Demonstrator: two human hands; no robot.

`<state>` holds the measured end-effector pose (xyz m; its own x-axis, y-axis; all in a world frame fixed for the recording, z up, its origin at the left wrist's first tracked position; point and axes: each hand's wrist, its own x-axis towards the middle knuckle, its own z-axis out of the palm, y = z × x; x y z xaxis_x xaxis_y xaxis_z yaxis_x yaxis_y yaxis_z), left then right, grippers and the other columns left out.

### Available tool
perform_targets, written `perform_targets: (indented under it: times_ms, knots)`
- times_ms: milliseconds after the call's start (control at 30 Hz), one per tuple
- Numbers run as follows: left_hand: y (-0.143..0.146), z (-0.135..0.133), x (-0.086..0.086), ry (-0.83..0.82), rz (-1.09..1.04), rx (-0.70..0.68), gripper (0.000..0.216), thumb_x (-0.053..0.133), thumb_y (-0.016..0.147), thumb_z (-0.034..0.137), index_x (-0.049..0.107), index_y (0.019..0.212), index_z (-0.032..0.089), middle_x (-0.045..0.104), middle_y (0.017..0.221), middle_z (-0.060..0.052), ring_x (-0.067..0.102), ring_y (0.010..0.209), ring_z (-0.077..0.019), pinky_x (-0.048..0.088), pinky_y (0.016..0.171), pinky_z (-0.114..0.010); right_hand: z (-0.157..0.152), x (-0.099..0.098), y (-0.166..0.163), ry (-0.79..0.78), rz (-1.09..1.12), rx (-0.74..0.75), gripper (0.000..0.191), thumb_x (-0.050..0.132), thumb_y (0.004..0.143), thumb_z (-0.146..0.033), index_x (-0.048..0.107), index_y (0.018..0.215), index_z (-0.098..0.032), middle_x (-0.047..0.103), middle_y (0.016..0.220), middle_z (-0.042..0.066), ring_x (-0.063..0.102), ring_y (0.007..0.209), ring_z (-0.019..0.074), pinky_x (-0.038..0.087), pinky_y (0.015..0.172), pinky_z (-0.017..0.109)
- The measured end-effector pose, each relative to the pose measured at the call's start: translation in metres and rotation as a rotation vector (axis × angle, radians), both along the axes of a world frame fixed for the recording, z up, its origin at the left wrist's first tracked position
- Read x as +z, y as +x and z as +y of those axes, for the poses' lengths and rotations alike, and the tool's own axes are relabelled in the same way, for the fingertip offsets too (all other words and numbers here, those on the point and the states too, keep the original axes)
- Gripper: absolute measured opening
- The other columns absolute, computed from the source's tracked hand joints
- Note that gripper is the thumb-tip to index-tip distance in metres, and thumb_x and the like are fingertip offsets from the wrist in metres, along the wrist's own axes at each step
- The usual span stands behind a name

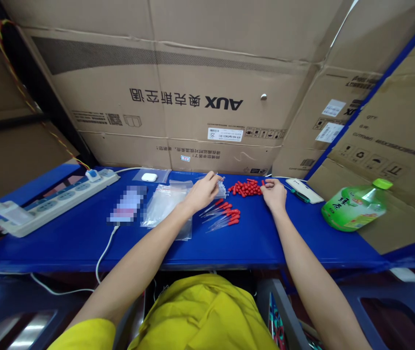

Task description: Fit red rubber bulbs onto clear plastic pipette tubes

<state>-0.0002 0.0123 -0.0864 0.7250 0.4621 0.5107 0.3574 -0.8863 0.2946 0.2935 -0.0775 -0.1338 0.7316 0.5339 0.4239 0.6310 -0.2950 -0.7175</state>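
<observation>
At the pile of clear dropper tubes (222, 190), my left hand (204, 190) has its fingertips pinched together. Something thin and clear seems to be between them, too small to make out. My right hand (275, 194) is at the right end of a heap of red rubber bulbs (246, 188), with thumb and finger closed on one red bulb (263, 183). Nearer to me lie several droppers (225, 216), each a clear tube with a red bulb on its end, their tips pointing left.
Clear plastic bags (167, 204) lie left of the droppers, by a phone (127, 204) on a cable. A power strip (61, 199) and a white earphone case (149, 177) are further left. At right are a white device (307, 190) and a green bottle (355, 206). Cardboard (192, 63) walls the back.
</observation>
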Motion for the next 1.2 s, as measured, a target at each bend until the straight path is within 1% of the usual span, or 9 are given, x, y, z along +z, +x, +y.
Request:
perform_targets:
  times_ms: [133,200,233,367,467,633,767,900,1200]
  knots:
    - [0.003,-0.003,-0.001,-0.087,-0.105,-0.041,0.024,0.038,0.103,0.018,0.058,0.116,0.018,0.065,0.117,-0.011,0.066,0.107,-0.0218,0.051,0.094,-0.035,-0.002,0.013,-0.019,0.170,-0.086,0.159,0.022,0.063,0.071,-0.023,0.073,0.090,-0.018,0.073,0.094,0.009,0.068,0.080,0.0205,0.056,0.076,0.031]
    - [0.006,-0.004,-0.003,-0.159,-0.108,-0.059,0.022,0.036,0.106,0.022,0.057,0.114,0.019,0.068,0.115,-0.010,0.067,0.107,-0.0217,0.051,0.093,-0.035,-0.004,0.019,-0.033,0.242,-0.088,0.270,0.018,0.063,0.073,-0.025,0.071,0.088,-0.018,0.072,0.098,0.010,0.066,0.081,0.0196,0.055,0.069,0.029]
    - [0.007,-0.005,-0.004,-0.196,-0.100,-0.066,0.023,0.035,0.108,0.026,0.057,0.112,0.020,0.070,0.112,-0.008,0.068,0.105,-0.0215,0.051,0.092,-0.034,-0.006,0.021,-0.042,0.266,-0.066,0.330,0.017,0.064,0.076,-0.027,0.069,0.090,-0.019,0.072,0.095,0.008,0.064,0.077,0.0183,0.054,0.067,0.028]
    - [0.010,-0.010,-0.005,-0.260,-0.093,-0.109,0.030,0.034,0.111,0.037,0.060,0.110,0.022,0.074,0.106,-0.005,0.070,0.100,-0.0203,0.050,0.090,-0.031,-0.010,0.025,-0.073,0.241,-0.046,0.615,0.016,0.066,0.084,-0.032,0.068,0.095,-0.021,0.069,0.078,0.001,0.059,0.063,0.0151,0.050,0.061,0.027]
    - [0.011,-0.013,-0.003,-0.232,-0.111,-0.125,0.032,0.036,0.110,0.037,0.064,0.112,0.023,0.075,0.111,-0.004,0.070,0.102,-0.0194,0.050,0.091,-0.030,-0.011,0.023,-0.086,0.222,-0.048,0.767,0.014,0.068,0.086,-0.032,0.068,0.096,-0.022,0.071,0.082,0.002,0.061,0.066,0.0158,0.050,0.063,0.029]
    - [0.014,-0.015,-0.002,-0.201,-0.164,-0.190,0.031,0.046,0.107,0.033,0.072,0.115,0.019,0.075,0.111,-0.007,0.068,0.102,-0.0197,0.050,0.093,-0.031,-0.009,0.017,-0.088,0.295,0.019,0.797,0.017,0.073,0.087,-0.036,0.069,0.097,-0.022,0.074,0.091,0.003,0.067,0.074,0.0177,0.052,0.069,0.030]
    - [0.016,-0.015,-0.001,-0.214,-0.205,-0.194,0.031,0.051,0.106,0.030,0.077,0.115,0.016,0.075,0.100,-0.009,0.066,0.093,-0.0195,0.049,0.087,-0.031,-0.008,0.015,-0.086,0.311,0.090,0.801,0.023,0.076,0.086,-0.043,0.073,0.097,-0.023,0.076,0.093,0.004,0.070,0.078,0.0200,0.056,0.074,0.033]
    - [0.014,-0.014,0.001,-0.231,-0.193,-0.193,0.032,0.052,0.105,0.031,0.078,0.118,0.018,0.073,0.090,-0.007,0.064,0.088,-0.0188,0.048,0.083,-0.030,-0.008,0.016,-0.088,0.308,0.147,0.797,0.027,0.077,0.085,-0.049,0.077,0.097,-0.024,0.078,0.093,0.006,0.072,0.080,0.0227,0.059,0.079,0.037]
    - [0.011,-0.012,0.004,-0.186,-0.136,-0.197,0.032,0.054,0.105,0.032,0.078,0.123,0.022,0.068,0.088,-0.007,0.062,0.083,-0.0182,0.048,0.079,-0.030,-0.009,0.016,-0.091,0.350,0.201,0.782,0.027,0.081,0.081,-0.049,0.079,0.089,-0.023,0.078,0.085,0.005,0.072,0.075,0.0228,0.059,0.075,0.037]
